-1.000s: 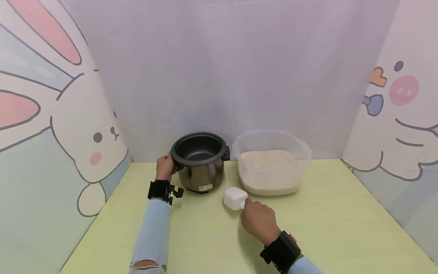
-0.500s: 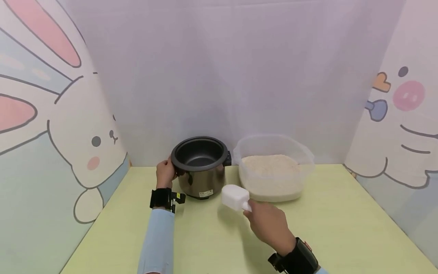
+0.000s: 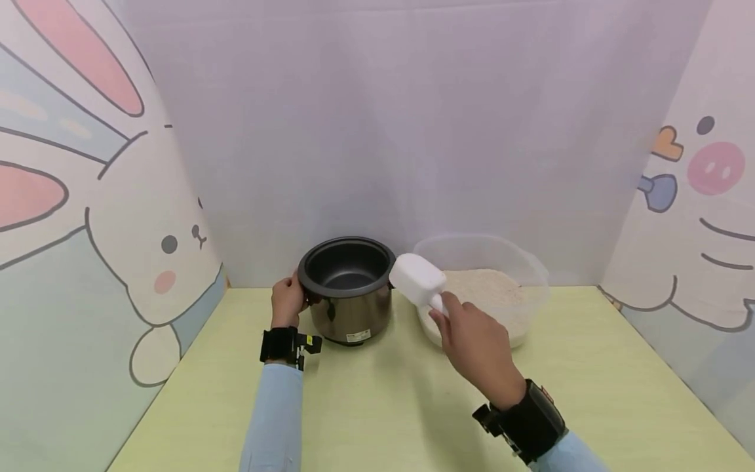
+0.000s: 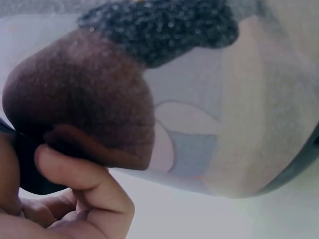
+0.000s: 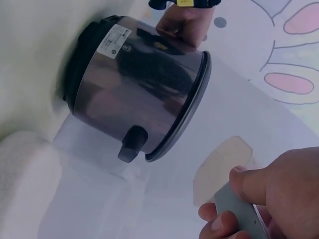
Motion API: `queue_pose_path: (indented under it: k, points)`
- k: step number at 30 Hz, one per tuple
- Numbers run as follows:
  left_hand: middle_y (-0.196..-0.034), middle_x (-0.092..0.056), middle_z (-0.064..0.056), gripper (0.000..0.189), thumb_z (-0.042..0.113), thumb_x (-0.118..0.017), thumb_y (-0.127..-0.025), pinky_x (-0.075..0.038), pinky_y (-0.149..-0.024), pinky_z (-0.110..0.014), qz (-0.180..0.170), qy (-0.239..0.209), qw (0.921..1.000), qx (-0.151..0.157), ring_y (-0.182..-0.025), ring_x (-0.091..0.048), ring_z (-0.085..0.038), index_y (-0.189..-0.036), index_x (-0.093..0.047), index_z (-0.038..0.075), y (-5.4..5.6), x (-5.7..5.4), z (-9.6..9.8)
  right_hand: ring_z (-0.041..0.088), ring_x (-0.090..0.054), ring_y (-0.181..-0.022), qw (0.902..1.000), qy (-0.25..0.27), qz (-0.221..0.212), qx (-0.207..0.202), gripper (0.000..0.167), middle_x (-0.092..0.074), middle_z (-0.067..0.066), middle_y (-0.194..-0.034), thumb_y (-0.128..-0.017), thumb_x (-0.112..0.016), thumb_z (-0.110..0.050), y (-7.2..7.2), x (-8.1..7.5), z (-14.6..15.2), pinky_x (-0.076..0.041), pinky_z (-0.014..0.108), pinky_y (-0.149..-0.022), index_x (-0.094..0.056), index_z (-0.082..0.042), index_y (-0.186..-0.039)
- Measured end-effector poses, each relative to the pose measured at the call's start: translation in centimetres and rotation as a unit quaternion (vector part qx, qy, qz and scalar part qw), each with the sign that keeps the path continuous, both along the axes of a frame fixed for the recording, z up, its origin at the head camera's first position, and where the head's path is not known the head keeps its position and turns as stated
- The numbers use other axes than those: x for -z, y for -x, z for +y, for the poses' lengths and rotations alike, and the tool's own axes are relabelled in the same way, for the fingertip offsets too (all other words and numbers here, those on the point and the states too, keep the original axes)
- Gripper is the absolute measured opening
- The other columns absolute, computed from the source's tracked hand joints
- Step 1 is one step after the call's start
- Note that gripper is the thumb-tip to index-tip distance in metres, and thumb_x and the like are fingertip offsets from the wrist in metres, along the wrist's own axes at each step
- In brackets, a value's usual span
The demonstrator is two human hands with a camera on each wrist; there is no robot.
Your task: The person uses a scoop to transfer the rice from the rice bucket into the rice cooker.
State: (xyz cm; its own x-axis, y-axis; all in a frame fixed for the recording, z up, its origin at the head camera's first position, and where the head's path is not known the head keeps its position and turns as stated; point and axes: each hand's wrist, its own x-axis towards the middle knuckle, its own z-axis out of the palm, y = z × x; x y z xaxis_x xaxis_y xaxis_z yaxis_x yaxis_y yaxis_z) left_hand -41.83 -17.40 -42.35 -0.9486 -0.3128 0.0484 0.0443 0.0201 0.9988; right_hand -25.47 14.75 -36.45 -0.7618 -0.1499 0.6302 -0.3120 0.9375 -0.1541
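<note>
A shiny dark rice cooker point(image 3: 352, 314) without a lid stands on the table; the part of its black inside that shows is bare. My left hand point(image 3: 287, 303) grips its left side handle point(image 4: 35, 172), thumb and fingers curled round it in the left wrist view. In my right hand point(image 3: 479, 347) is the handle of a white scoop point(image 3: 416, 278), held up just right of the cooker's rim. The right wrist view shows the scoop point(image 5: 222, 172) pale, with thumb and fingers round its grey-looking handle. How full it is, I cannot tell.
Right of the cooker, a clear plastic tub point(image 3: 533, 282) holds pale, rice-like grains point(image 3: 486, 288), partly hidden behind the scoop and right hand. The yellow-green table point(image 3: 366, 419) ends at a pale back curtain point(image 3: 383, 131), with cartoon-printed panels point(image 3: 153, 275) on both sides.
My right hand has lifted the scoop off the table and raised it forward to the height of the cooker's rim. The left hand keeps its grip on the cooker.
</note>
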Motion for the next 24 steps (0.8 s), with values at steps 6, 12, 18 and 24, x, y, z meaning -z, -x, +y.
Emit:
queue_pose_path:
  k: [6, 12, 18, 24]
  points:
    - [-0.062, -0.046, 0.004, 0.043, 0.04, -0.051, -0.108, -0.045, -0.051, -0.024, -0.004, -0.001, 1.0, 0.004, -0.049, -0.046, -0.009, -0.081, -0.051, 0.006, 0.1, 0.1, 0.0, 0.028, -0.046, -0.042, 0.9996, -0.006, 0.007, 0.025, 0.026, -0.047, 0.01, -0.059, -0.103, -0.065, -0.025, 2.9, -1.6, 1.5, -0.033, 0.039, -0.037, -0.052, -0.002, -0.102]
    - [-0.064, -0.047, 0.003, 0.043, 0.041, -0.051, -0.108, -0.046, -0.052, -0.023, -0.002, 0.001, 1.0, 0.005, -0.051, -0.047, -0.009, -0.083, -0.051, 0.006, 0.1, 0.0, -0.1, 0.033, -0.05, -0.045, 0.9974, 0.008, -0.046, 0.056, 0.027, -0.049, 0.014, -0.06, -0.107, -0.057, -0.025, 6.1, -2.5, 3.6, -0.035, 0.045, -0.038, -0.05, 0.0, -0.1]
    - [-0.063, -0.047, 0.003, 0.043, 0.042, -0.052, -0.107, -0.047, -0.052, -0.024, 0.002, 0.001, 1.0, 0.004, -0.051, -0.047, -0.009, -0.08, -0.05, 0.008, -0.1, -0.1, -0.1, 0.032, -0.047, -0.045, 0.994, 0.01, -0.09, 0.062, 0.027, -0.048, 0.014, -0.06, -0.107, -0.056, -0.023, 8.3, -1.7, 5.6, -0.032, 0.042, -0.041, -0.051, 0.003, -0.102]
    - [-0.065, -0.048, 0.002, 0.043, 0.042, -0.052, -0.107, -0.048, -0.054, -0.024, -0.001, 0.003, 1.0, 0.006, -0.052, -0.048, -0.01, -0.083, -0.052, 0.007, 0.0, 0.0, 0.0, 0.032, -0.048, -0.049, 0.9864, 0.02, -0.142, 0.08, 0.03, -0.049, 0.016, -0.063, -0.107, -0.055, -0.023, 10.1, -0.2, 7.5, -0.031, 0.041, -0.045, -0.052, 0.007, -0.103]
